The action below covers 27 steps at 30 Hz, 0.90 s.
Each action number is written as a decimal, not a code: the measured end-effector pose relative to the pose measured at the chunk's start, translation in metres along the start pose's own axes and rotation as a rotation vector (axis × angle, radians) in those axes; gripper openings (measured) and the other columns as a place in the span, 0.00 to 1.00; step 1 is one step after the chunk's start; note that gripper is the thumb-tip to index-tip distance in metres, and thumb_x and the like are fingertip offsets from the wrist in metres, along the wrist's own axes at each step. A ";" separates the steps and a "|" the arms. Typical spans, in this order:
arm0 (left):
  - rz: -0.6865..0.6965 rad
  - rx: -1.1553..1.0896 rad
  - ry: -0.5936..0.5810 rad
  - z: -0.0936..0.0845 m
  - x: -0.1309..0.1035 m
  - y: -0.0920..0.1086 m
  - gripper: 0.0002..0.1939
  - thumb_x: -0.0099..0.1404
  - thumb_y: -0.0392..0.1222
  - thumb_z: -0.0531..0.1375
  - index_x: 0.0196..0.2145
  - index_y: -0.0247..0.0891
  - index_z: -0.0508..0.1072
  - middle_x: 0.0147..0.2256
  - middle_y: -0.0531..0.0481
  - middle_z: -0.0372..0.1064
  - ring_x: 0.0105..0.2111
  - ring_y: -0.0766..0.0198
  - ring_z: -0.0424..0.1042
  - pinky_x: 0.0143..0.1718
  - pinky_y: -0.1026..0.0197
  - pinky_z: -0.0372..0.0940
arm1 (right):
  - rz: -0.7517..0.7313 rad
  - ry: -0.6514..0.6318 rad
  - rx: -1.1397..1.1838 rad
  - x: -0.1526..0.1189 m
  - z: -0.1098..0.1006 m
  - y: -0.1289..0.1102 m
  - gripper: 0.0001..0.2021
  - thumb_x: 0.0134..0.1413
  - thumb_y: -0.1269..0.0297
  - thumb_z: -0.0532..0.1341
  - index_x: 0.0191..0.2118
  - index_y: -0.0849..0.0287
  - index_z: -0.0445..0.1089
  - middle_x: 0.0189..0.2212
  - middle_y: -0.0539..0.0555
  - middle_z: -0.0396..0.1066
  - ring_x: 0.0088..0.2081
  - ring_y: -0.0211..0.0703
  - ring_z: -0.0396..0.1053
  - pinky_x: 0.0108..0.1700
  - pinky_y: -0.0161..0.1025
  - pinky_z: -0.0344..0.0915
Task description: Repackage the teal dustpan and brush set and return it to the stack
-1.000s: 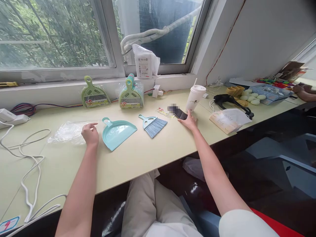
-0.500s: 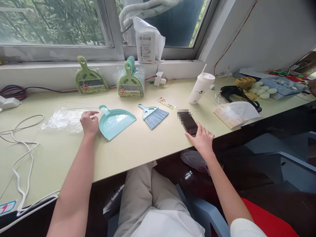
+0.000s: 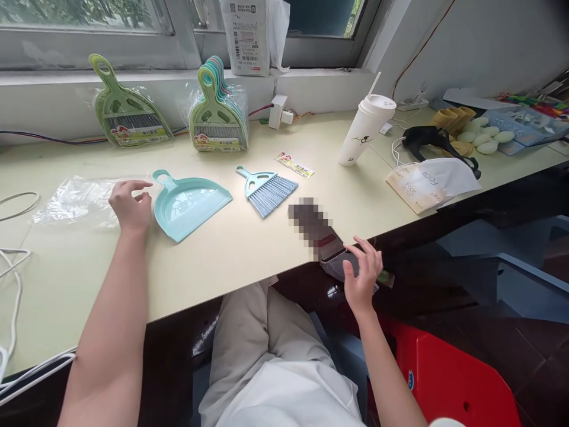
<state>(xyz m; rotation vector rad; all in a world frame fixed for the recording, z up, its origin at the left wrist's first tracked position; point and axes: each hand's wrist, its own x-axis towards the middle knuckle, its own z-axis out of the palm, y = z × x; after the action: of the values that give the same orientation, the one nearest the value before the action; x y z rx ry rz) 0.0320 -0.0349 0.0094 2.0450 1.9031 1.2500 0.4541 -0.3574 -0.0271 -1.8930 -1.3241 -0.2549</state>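
A phone [image 3: 326, 237], partly blurred by pixels, lies at the table's front edge. Just right of it my right hand [image 3: 363, 273] is off the phone, fingers apart and holding nothing. My left hand [image 3: 132, 204] rests between the clear plastic wrapper [image 3: 75, 201] and the light-blue dustpan [image 3: 191, 204], its fingers curled with thumb and forefinger apart; nothing shows in it. To the right of the dustpan lies a small blue brush [image 3: 269, 191], with a printed label strip [image 3: 294, 165] behind it.
Packaged green brush sets [image 3: 128, 118] [image 3: 217, 121] stand along the wall. A white cup [image 3: 367, 130] with a straw is at the back right, near a tissue pack [image 3: 415, 187] and a black strap-like object [image 3: 427, 142]. White cables [image 3: 15, 290] lie at the left.
My right hand has let go of the phone and moved slightly down. The phone now lies nearer the front edge. The camera view has shifted.
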 end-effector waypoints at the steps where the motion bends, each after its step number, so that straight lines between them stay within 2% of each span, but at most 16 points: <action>1: 0.011 -0.006 -0.001 0.000 0.000 0.000 0.17 0.63 0.27 0.56 0.48 0.32 0.76 0.47 0.44 0.70 0.49 0.64 0.67 0.46 0.56 0.74 | -0.025 0.016 0.018 0.000 -0.003 0.006 0.25 0.67 0.46 0.45 0.47 0.52 0.75 0.57 0.58 0.68 0.62 0.55 0.62 0.66 0.60 0.49; 3: 0.034 -0.013 -0.002 0.001 0.000 0.001 0.18 0.62 0.26 0.56 0.48 0.31 0.75 0.48 0.44 0.69 0.49 0.64 0.68 0.45 0.57 0.74 | -0.072 0.009 0.030 0.001 -0.008 0.015 0.28 0.67 0.46 0.44 0.37 0.51 0.79 0.54 0.58 0.68 0.60 0.56 0.62 0.64 0.57 0.55; 5: 0.053 -0.014 -0.006 0.002 0.000 0.002 0.18 0.61 0.25 0.56 0.48 0.31 0.76 0.48 0.44 0.70 0.49 0.64 0.68 0.45 0.57 0.75 | -0.095 -0.012 0.026 0.003 -0.010 0.019 0.30 0.67 0.46 0.43 0.34 0.52 0.80 0.54 0.58 0.68 0.60 0.56 0.62 0.63 0.55 0.57; 8: 0.079 -0.027 -0.003 0.004 0.000 0.003 0.19 0.61 0.23 0.55 0.46 0.31 0.76 0.46 0.44 0.71 0.50 0.62 0.69 0.44 0.56 0.75 | -0.099 -0.064 0.016 0.009 -0.008 0.018 0.31 0.68 0.45 0.42 0.36 0.51 0.81 0.55 0.57 0.67 0.62 0.56 0.60 0.64 0.56 0.56; 11: 0.096 -0.073 0.040 0.005 -0.001 0.003 0.18 0.62 0.24 0.55 0.45 0.34 0.77 0.46 0.44 0.71 0.50 0.60 0.71 0.42 0.54 0.76 | -0.138 -0.145 0.023 0.015 -0.002 0.013 0.29 0.67 0.42 0.43 0.44 0.50 0.79 0.58 0.56 0.64 0.65 0.58 0.56 0.66 0.59 0.52; 14: 0.095 -0.127 0.076 0.006 -0.001 0.003 0.15 0.63 0.27 0.57 0.44 0.37 0.78 0.46 0.43 0.72 0.48 0.59 0.72 0.40 0.53 0.77 | -0.176 -0.100 0.095 0.018 -0.001 0.012 0.28 0.67 0.43 0.44 0.49 0.50 0.77 0.57 0.58 0.65 0.65 0.59 0.56 0.65 0.60 0.52; 18: 0.081 -0.133 0.104 0.005 -0.001 0.002 0.15 0.61 0.27 0.59 0.43 0.38 0.79 0.45 0.43 0.72 0.48 0.56 0.72 0.40 0.51 0.77 | -0.155 0.055 0.178 0.019 -0.005 0.017 0.27 0.69 0.48 0.45 0.37 0.50 0.81 0.49 0.57 0.69 0.59 0.57 0.63 0.63 0.58 0.57; 21: 0.083 -0.116 0.102 0.006 -0.001 0.002 0.17 0.60 0.26 0.58 0.43 0.38 0.79 0.45 0.43 0.72 0.49 0.56 0.72 0.39 0.50 0.77 | -0.164 0.016 0.172 0.019 -0.007 0.022 0.28 0.68 0.48 0.46 0.32 0.50 0.81 0.49 0.56 0.69 0.58 0.57 0.62 0.62 0.58 0.56; 27: 0.110 -0.120 0.108 0.007 -0.003 0.003 0.18 0.58 0.25 0.58 0.42 0.37 0.79 0.47 0.42 0.72 0.50 0.56 0.72 0.36 0.53 0.78 | -0.153 -0.089 0.188 0.024 -0.002 0.023 0.27 0.68 0.47 0.46 0.35 0.49 0.81 0.52 0.55 0.68 0.61 0.58 0.60 0.63 0.59 0.55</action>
<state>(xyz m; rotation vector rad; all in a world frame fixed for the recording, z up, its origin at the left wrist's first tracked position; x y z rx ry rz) 0.0389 -0.0348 0.0052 2.0854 1.7312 1.4899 0.4849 -0.3449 -0.0236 -1.6653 -1.5009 -0.1200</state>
